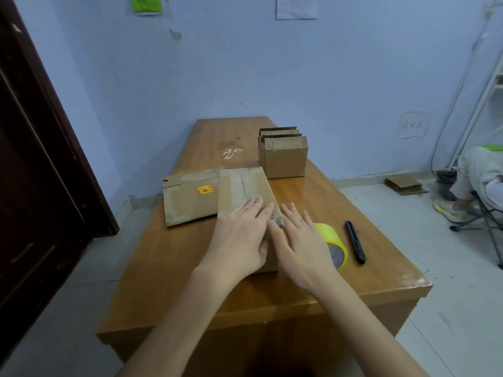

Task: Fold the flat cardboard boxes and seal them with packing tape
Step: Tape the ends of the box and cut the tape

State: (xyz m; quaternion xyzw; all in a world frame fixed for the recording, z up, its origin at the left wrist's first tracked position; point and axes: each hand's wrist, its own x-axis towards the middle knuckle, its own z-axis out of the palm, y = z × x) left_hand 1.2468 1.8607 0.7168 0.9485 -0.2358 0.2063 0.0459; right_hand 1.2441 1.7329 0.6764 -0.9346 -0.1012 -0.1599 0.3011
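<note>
Pressing flat on the folded box point(246, 197), both sets of fingers lie straight and slightly spread. The left hand point(239, 235) covers its near top; the right hand point(299, 240) rests along its right edge. The box sits mid-table point(174, 268), overlapping a flattened box point(190, 197). Just right lie a yellow tape roll point(333, 244) and a black cutter point(355, 242). Bundled flat boxes point(283, 152) stand behind.

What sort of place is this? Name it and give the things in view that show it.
Probably a makeshift packing room in a plain office or storeroom. A wooden desk holds a stack of flat cardboard boxes, a yellow tape roll and a black utility knife; more flattened cardboard lies on the floor.
</note>
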